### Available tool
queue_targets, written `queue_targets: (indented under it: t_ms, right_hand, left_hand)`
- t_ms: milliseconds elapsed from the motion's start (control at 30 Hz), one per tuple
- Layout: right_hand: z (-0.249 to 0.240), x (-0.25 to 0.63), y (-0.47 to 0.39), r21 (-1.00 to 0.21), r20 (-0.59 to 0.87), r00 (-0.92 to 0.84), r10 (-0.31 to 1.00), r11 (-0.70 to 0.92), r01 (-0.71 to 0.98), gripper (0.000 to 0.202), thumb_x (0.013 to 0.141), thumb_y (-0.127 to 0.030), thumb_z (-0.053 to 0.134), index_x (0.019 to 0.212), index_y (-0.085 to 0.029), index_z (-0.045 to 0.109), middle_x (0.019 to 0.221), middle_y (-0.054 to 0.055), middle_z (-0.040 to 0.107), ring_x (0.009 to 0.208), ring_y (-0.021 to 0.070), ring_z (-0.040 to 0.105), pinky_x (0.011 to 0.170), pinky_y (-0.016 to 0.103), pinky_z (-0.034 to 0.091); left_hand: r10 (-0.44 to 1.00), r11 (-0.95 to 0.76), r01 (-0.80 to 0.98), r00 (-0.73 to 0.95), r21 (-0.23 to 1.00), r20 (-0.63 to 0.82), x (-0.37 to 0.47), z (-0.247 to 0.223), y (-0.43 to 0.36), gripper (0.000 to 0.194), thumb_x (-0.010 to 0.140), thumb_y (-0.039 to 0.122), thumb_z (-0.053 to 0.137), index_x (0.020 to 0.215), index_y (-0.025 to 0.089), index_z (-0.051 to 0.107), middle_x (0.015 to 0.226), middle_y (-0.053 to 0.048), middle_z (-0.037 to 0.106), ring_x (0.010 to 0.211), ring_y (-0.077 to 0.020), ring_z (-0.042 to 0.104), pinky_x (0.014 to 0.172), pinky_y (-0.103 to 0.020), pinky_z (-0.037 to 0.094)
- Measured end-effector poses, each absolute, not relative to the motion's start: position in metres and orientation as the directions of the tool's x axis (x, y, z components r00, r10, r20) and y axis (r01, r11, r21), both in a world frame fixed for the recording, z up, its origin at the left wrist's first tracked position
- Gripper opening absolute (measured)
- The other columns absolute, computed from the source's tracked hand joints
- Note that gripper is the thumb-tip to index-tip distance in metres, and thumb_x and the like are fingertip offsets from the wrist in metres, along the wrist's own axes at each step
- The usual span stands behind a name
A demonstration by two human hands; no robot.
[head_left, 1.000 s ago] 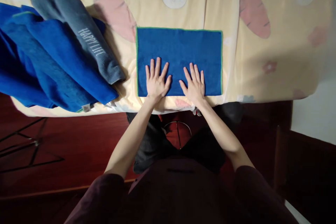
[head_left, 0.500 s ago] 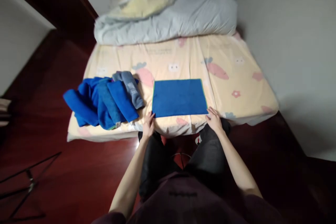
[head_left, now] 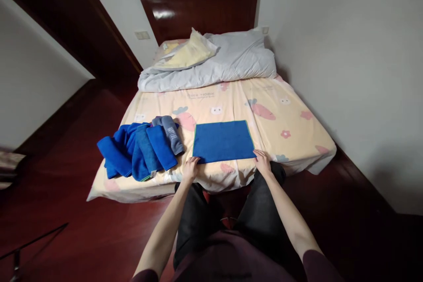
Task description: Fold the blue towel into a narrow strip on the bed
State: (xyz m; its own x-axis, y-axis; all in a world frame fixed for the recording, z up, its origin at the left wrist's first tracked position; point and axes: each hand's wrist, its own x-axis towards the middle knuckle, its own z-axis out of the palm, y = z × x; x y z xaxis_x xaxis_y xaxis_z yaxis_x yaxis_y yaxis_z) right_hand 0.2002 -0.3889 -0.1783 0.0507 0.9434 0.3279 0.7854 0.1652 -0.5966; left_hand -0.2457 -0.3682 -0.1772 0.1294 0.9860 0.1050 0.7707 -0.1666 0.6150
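Note:
A blue cloth with thin green side edges lies flat, as a rectangle, near the front edge of the bed. At its near left corner is my left hand, its fingers closed on the corner. My right hand has its fingers together on the near right corner. To the left of the cloth lies a loose pile of blue towels, with a rolled grey-blue towel bearing white letters on its right side.
The bed has a carrot-print sheet. Across its far part lies a grey quilt with a yellow cloth on top, before a dark headboard. A black metal stand is at the lower left.
The view has tilted up, so the headboard now shows and the bed sits differently in the picture. Both hands remain at the cloth's near corners, the left fingers now more over its edge.

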Motion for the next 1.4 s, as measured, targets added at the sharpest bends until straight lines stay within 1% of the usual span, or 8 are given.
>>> queue_targets:
  t_ms: [133, 300, 400, 500, 700, 867, 1133, 1400]
  right_hand:
    - [-0.183, 0.196, -0.38, -0.612, 0.322, 0.018, 0.947, 0.194, 0.767, 0.049, 0.082, 0.004, 0.054, 0.113, -0.018, 0.086, 0.132, 0.012, 0.079, 0.135, 0.0306, 0.071, 0.125, 0.054, 0.052]
    - [-0.179, 0.199, -0.376, -0.67, 0.307, 0.038, 0.951, 0.188, 0.718, 0.041, 0.086, -0.001, 0.054, 0.103, -0.018, 0.087, 0.112, 0.013, 0.084, 0.11, 0.0298, 0.08, 0.108, 0.05, 0.064]
    - [-0.174, 0.207, -0.384, -0.701, 0.315, 0.067, 0.947, 0.184, 0.689, 0.041, 0.088, -0.005, 0.052, 0.104, -0.019, 0.086, 0.111, 0.013, 0.084, 0.106, 0.0302, 0.081, 0.105, 0.051, 0.064]
    - [-0.171, 0.212, -0.395, -0.743, 0.31, 0.059, 0.949, 0.203, 0.638, 0.037, 0.088, -0.009, 0.053, 0.102, -0.021, 0.086, 0.112, 0.012, 0.084, 0.11, 0.0296, 0.079, 0.109, 0.05, 0.062]
    - [-0.174, 0.211, -0.392, -0.845, 0.236, 0.098, 0.967, 0.154, 0.513, 0.03, 0.088, -0.022, 0.058, 0.107, -0.021, 0.082, 0.119, 0.012, 0.083, 0.115, 0.03, 0.079, 0.111, 0.051, 0.061]
    - [-0.175, 0.21, -0.38, -0.91, 0.156, 0.108, 0.982, 0.1, 0.401, 0.023, 0.089, -0.03, 0.059, 0.103, -0.021, 0.076, 0.117, 0.013, 0.084, 0.113, 0.0282, 0.08, 0.106, 0.047, 0.063]
    - [-0.178, 0.209, -0.373, -0.94, 0.045, 0.076, 0.996, 0.016, 0.342, 0.028, 0.076, -0.024, 0.065, 0.097, -0.021, 0.082, 0.115, 0.013, 0.084, 0.105, 0.0293, 0.082, 0.099, 0.047, 0.066]
    - [-0.171, 0.211, -0.371, -0.946, 0.071, 0.134, 0.988, 0.024, 0.324, 0.026, 0.081, -0.034, 0.064, 0.096, -0.02, 0.08, 0.111, 0.013, 0.084, 0.108, 0.028, 0.08, 0.098, 0.043, 0.064]
  left_hand:
    - [0.988, -0.147, 0.778, 0.088, 0.611, 0.125, -0.246, -0.179, -0.36, 0.036, 0.087, 0.008, 0.051, 0.104, 0.02, 0.08, 0.12, -0.017, 0.076, 0.122, -0.0353, 0.066, 0.11, -0.049, 0.052]
    - [0.989, -0.132, 0.721, 0.045, 0.681, 0.143, -0.258, -0.179, -0.359, 0.032, 0.083, 0.008, 0.051, 0.094, 0.016, 0.079, 0.11, -0.015, 0.078, 0.103, -0.0303, 0.072, 0.099, -0.045, 0.057]
    - [0.986, -0.145, 0.662, 0.037, 0.736, 0.161, -0.268, -0.178, -0.367, 0.031, 0.082, 0.012, 0.052, 0.094, 0.019, 0.08, 0.109, -0.012, 0.079, 0.104, -0.0295, 0.073, 0.101, -0.046, 0.059]
    - [0.985, -0.143, 0.593, 0.004, 0.793, 0.175, -0.274, -0.177, -0.377, 0.028, 0.087, 0.02, 0.054, 0.096, 0.02, 0.08, 0.111, -0.012, 0.08, 0.11, -0.0301, 0.074, 0.105, -0.048, 0.059]
    - [0.993, -0.067, 0.42, -0.058, 0.905, 0.1, -0.271, -0.179, -0.371, 0.032, 0.089, 0.048, 0.065, 0.103, 0.022, 0.075, 0.119, -0.013, 0.08, 0.114, -0.0307, 0.075, 0.097, -0.044, 0.065]
    - [0.998, -0.029, 0.297, -0.04, 0.954, 0.042, -0.26, -0.187, -0.358, 0.043, 0.085, 0.063, 0.068, 0.095, 0.021, 0.067, 0.117, -0.02, 0.079, 0.113, -0.0331, 0.077, 0.101, -0.051, 0.064]
    - [0.999, 0.002, 0.279, -0.04, 0.96, 0.01, -0.264, -0.193, -0.362, 0.038, 0.076, 0.056, 0.075, 0.09, 0.02, 0.078, 0.111, -0.016, 0.082, 0.126, -0.0395, 0.072, 0.118, -0.057, 0.053]
    - [0.984, 0.033, 0.295, -0.177, 0.955, 0.021, -0.274, -0.196, -0.36, 0.05, 0.077, 0.066, 0.071, 0.094, 0.019, 0.075, 0.095, -0.012, 0.081, 0.089, -0.029, 0.076, 0.094, -0.044, 0.062]
